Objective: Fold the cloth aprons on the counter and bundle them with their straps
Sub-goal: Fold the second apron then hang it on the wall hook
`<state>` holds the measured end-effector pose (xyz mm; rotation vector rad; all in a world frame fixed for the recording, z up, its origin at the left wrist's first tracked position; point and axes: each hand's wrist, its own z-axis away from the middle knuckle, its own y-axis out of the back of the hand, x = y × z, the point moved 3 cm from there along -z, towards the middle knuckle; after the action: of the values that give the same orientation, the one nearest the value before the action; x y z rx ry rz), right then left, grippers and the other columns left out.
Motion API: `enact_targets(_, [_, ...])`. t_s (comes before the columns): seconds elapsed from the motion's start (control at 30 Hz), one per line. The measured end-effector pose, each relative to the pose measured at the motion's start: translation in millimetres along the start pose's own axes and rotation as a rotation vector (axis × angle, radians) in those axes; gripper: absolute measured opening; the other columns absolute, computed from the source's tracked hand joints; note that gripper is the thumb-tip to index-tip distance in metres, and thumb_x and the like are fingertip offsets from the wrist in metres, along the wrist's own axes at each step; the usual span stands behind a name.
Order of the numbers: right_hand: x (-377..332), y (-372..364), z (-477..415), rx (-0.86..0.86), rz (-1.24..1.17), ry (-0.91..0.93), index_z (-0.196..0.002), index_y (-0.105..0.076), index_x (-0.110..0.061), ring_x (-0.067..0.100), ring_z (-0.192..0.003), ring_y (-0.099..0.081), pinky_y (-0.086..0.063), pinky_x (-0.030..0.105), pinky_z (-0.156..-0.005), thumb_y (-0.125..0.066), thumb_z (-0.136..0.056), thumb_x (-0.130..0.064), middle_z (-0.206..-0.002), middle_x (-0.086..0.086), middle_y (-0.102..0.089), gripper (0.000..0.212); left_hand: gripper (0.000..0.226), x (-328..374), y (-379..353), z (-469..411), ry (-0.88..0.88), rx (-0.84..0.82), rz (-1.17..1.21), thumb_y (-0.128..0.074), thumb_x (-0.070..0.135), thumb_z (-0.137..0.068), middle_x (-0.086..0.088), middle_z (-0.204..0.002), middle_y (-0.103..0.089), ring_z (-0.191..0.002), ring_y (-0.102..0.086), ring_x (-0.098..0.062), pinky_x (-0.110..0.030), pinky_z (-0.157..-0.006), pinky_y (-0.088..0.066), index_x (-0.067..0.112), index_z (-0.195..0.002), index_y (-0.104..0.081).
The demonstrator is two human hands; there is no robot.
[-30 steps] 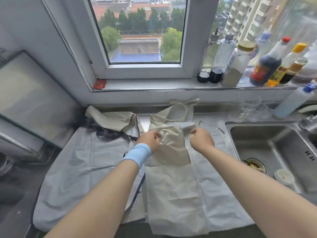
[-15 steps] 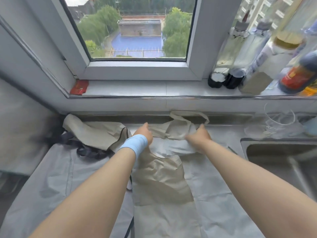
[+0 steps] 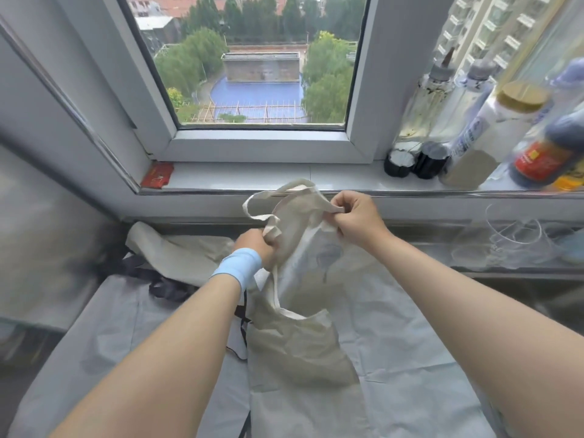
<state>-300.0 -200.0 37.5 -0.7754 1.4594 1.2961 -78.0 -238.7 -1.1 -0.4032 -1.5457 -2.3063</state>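
The beige apron [image 3: 300,346] lay lengthwise down the middle of the counter [image 3: 442,245], on top of a pale grey apron [image 3: 410,327] spread flat beneath it. Its lower part rested on that cloth, and its bib end was held up toward the counter's back edge. The left hand [image 3: 257,248], with a blue band [image 3: 238,268] on its wrist, clenched one bunched corner of the bib. The right hand [image 3: 354,218] pinched the opposite corner, where the neck strap [image 3: 278,192] joined; the strap looped loose above both hands. The cloth looked thin, light and limp, likely to sag wherever unsupported — so the hemmed bib corners and strap roots seemed the firmest holds, not mid-panel. A second beige apron [image 3: 180,248] lay crumpled near the back-left corner, with dark straps [image 3: 164,287] beside it.
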Motion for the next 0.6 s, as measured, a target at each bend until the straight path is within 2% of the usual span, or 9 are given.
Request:
enact_targets(0.07, [-10.7, 2.4, -2.6, 0.096, 0.002, 0.0, -0.065, -0.056, -0.021, 0.018, -0.051, -0.062, -0.05, 0.033, -0.055, -0.071, -0.08, -0.016, -0.061, 0.005, -0.065, 0.022, 0.032, 2.1, 24.4, 4.0, 0.058, 0.131, 0.141, -0.042, 0.034, -0.086, -0.012, -0.081, -0.068, -0.08, -0.064, -0.034, -0.031, -0.071, -0.051, 0.013, -0.084, -0.065])
enact_targets(0.13, [-21.3, 4.1, -4.9, 0.203, 0.053, -0.007, -0.075, -0.057, -0.025, 0.016, -0.068, -0.07, -0.055, 0.035, -0.066, -0.07, -0.081, -0.021, -0.073, -0.002, -0.07, 0.015, 0.03, 1.7, 47.5, 5.4, 0.119, 0.213, 0.503, -0.046, 0.034, -0.082, -0.012, -0.076, -0.071, -0.07, -0.069, -0.031, -0.034, -0.069, -0.058, 0.013, -0.085, -0.067])
enact_targets(0.17, [-24.4, 3.6, -6.0, 0.218, 0.077, -0.03, -0.085, -0.059, -0.028, 0.015, -0.081, -0.069, -0.053, 0.033, -0.073, -0.071, -0.081, -0.023, -0.086, -0.005, -0.07, 0.014, 0.026, -1.0, 56.3, 4.6, 0.127, 0.239, 0.682, -0.051, 0.032, -0.081, -0.012, -0.084, -0.073, -0.07, -0.071, -0.029, -0.038, -0.071, -0.06, 0.013, -0.091, -0.067])
enact_targets(0.2, [-26.0, 0.7, -5.8, 0.195, 0.097, -0.061, -0.101, -0.058, -0.027, 0.013, -0.094, -0.065, -0.049, 0.03, -0.079, -0.071, -0.08, -0.025, -0.102, -0.007, -0.067, 0.025, 0.028, -5.6, 63.6, 4.1, 0.109, 0.25, 0.783, -0.059, 0.028, -0.08, -0.01, -0.099, -0.073, -0.079, -0.072, -0.025, -0.038, -0.077, -0.059, 0.013, -0.103, -0.065])
enact_targets(0.27, [-21.2, -10.6, -4.3, 0.103, 0.115, -0.109, -0.14, -0.038, -0.027, 0.013, -0.127, -0.049, -0.045, 0.031, -0.099, -0.072, -0.076, -0.027, -0.141, -0.001, -0.047, 0.073, 0.073, -13.7, 71.5, 8.9, 0.031, 0.222, 0.799, -0.076, 0.031, -0.07, -0.001, -0.131, -0.055, -0.111, -0.06, -0.019, -0.033, -0.091, -0.051, 0.022, -0.136, -0.045])
enact_targets(0.33, [-13.7, -24.3, 7.1, 0.026, 0.212, -0.125, -0.154, -0.016, -0.026, 0.019, -0.146, -0.026, -0.033, 0.032, -0.113, -0.069, -0.077, -0.021, -0.162, 0.006, -0.015, 0.094, 0.102, -22.8, 70.2, 15.7, 0.004, 0.208, 0.76, -0.079, 0.03, -0.067, 0.0, -0.151, -0.032, -0.12, -0.048, -0.012, -0.028, -0.101, -0.041, 0.029, -0.151, -0.021])
enact_targets(0.4, [0.6, -39.7, 24.2, -0.044, 0.349, -0.114, -0.152, -0.026, -0.018, 0.025, -0.145, -0.027, -0.028, 0.027, -0.11, -0.064, -0.083, -0.012, -0.159, 0.013, -0.017, 0.08, 0.085, -29.0, 58.8, 26.3, -0.005, 0.24, 0.654, -0.069, 0.013, -0.081, -0.005, -0.153, -0.027, -0.113, -0.048, -0.011, -0.018, -0.093, -0.035, 0.022, -0.152, -0.023])
enact_targets(0.47, [16.1, -59.7, 44.6, -0.11, 0.512, -0.078, -0.141, -0.043, -0.016, 0.028, -0.134, -0.041, -0.032, 0.031, -0.108, -0.061, -0.084, -0.012, -0.146, 0.013, -0.037, 0.061, 0.059, -39.6, 42.3, 33.1, -0.007, 0.28, 0.512, -0.059, 0.005, -0.084, -0.01, -0.141, -0.045, -0.119, -0.052, -0.022, -0.024, -0.096, -0.038, 0.016, -0.14, -0.043])
enact_targets(0.6, [46.0, -90.8, 66.5, -0.203, 0.768, -0.025, -0.137, -0.048, -0.021, 0.027, -0.128, -0.045, -0.034, 0.037, -0.104, -0.054, -0.087, -0.013, -0.138, 0.005, -0.046, 0.051, 0.022, -67.2, -5.3, 45.2, 0.112, 0.032, 0.239, -0.055, 0.017, -0.089, -0.003, -0.115, -0.066, -0.108, -0.061, -0.026, -0.028, -0.094, -0.045, 0.019, -0.11, -0.062])
